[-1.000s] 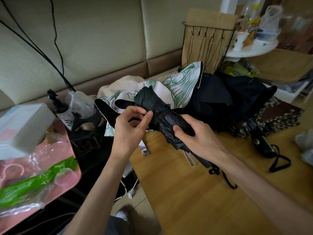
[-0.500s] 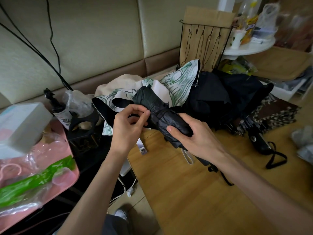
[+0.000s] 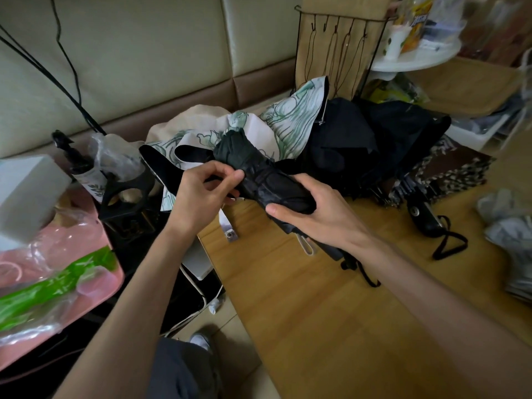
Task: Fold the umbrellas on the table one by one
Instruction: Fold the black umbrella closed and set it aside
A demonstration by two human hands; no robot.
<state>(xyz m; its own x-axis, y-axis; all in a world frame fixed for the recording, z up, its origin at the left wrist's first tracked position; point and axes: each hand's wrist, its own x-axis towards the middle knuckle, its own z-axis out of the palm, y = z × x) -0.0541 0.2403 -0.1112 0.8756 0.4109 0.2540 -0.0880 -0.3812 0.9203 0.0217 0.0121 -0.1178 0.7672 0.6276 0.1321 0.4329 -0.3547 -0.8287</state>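
Strap wrap looks like the step in hand. Your right hand (image 3: pixel 325 217) is wrapped round the middle of the black umbrella (image 3: pixel 259 174), lifted over the left edge of the table (image 3: pixel 316 298), just in front of the heap of unfolded umbrellas (image 3: pixel 359 145). Your left hand (image 3: pixel 201 194) pinches something at its side, probably the closure strap; too small to confirm. Pull it snug round the pleats before fastening. Canopy: dark, matte, crinkled, rolled into a stubby bundle.

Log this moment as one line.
held: black umbrella, rolled | left hand: pinches it | right hand: grips it | behind: floral umbrella, unfolded
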